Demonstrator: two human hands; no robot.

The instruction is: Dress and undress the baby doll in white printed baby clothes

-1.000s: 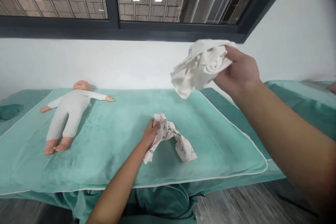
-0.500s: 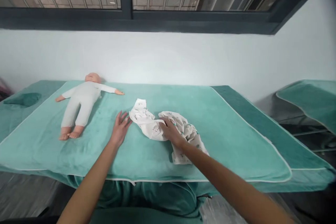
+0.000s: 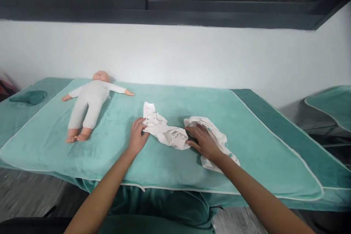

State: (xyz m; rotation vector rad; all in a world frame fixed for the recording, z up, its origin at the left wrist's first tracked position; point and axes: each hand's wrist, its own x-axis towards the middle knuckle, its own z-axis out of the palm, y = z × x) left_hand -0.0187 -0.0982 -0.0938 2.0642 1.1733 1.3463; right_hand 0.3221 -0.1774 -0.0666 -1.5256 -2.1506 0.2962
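Note:
A crumpled white baby garment [image 3: 171, 135] with a small print lies on the green blanket in front of me. Its left part runs as a narrow band, while a fuller bunch of printed fabric [image 3: 215, 135] spreads at the right. Whether the two are joined under my hand I cannot tell. My left hand [image 3: 138, 136] rests at the band's left edge, fingertips touching it, thumb apart from the fingers. Over the gap between band and bunch lies my right hand [image 3: 204, 142], its fingers on the bunch and its thumb spread towards the band. Both hands look open.
A baby doll [image 3: 91, 97] in a white suit lies on its back at the left, arms out. The light green blanket [image 3: 109, 157] covers a bed against a white wall [image 3: 170, 55]. Above is a dark window frame [image 3: 219, 12]. Another green-covered surface [image 3: 334, 102] stands at right.
My left hand has come in to touch the garment's left edge. My right hand and the bunched fabric have shifted right, widening the gap beside the band. The view has tilted slightly.

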